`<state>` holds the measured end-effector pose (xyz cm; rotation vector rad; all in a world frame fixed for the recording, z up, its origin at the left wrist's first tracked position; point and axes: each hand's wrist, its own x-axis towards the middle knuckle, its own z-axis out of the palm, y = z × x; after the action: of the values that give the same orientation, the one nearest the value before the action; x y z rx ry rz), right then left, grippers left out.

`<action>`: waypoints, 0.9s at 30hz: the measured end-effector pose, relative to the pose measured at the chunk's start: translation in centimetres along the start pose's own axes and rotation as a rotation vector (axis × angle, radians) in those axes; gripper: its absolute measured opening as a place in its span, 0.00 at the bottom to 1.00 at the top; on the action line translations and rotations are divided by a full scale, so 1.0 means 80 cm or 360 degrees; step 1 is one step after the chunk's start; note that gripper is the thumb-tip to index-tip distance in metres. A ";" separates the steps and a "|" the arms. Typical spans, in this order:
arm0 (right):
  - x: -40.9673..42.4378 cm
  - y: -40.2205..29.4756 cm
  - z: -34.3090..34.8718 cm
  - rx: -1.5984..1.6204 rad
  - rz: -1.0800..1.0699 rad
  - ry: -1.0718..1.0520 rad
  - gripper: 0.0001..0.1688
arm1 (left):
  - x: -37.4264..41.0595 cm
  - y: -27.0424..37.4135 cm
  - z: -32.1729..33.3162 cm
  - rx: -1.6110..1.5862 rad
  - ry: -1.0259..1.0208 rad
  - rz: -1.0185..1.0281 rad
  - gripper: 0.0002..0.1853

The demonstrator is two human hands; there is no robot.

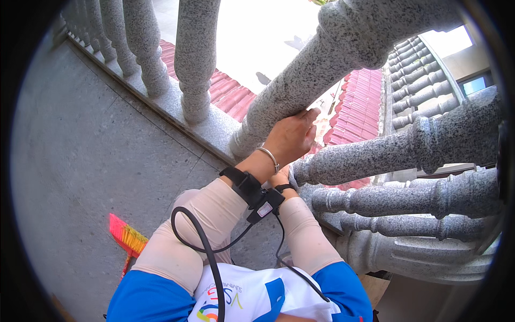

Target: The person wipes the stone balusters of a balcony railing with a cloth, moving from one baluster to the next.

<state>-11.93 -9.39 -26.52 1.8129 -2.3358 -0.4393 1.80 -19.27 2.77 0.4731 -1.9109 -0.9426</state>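
Note:
My left hand, with a silver bangle and a black strap at the wrist, is against the underside of a speckled granite baluster. Its fingers are bent and partly turned away, so its grip is unclear. Behind that wrist, my right hand is low by the foot of the neighbouring baluster, mostly hidden. A bit of greyish material shows at its fingers; whether it is a cloth cannot be told. A black device with cables hangs between the forearms.
More balusters stand along a granite base rail, curving away at the upper left and lower right. A broom with pink and yellow bristles lies on the grey tiled floor. Red roof tiles show beyond the balusters.

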 end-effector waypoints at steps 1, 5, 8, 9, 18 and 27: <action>-0.006 -0.019 0.000 -0.0520 -0.0007 -0.0385 0.28 | 0.000 0.000 -0.003 0.0025 0.0020 0.0002 0.15; -0.027 -0.031 0.011 -0.0571 -0.0342 -0.0232 0.25 | 0.002 0.001 -0.005 0.0193 -0.0001 0.0013 0.13; -0.070 -0.020 0.021 -0.0455 -0.0611 0.0041 0.21 | 0.005 0.002 0.000 0.0195 0.0025 0.0032 0.12; -0.086 -0.023 0.012 -0.0482 -0.0602 0.0033 0.20 | 0.004 0.000 0.000 0.0203 0.0033 0.0029 0.12; -0.199 0.094 -0.044 -0.0280 0.0058 -0.0644 0.13 | 0.005 -0.004 0.005 0.0188 0.0044 -0.0013 0.13; -0.211 0.286 -0.370 -0.0695 0.0362 0.0210 0.11 | 0.012 0.009 0.014 0.0288 0.0076 -0.0149 0.13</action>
<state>-19.91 7.99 9.80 1.3211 -2.1151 -0.7053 0.35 -18.97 3.54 0.6903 -1.9531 -0.8137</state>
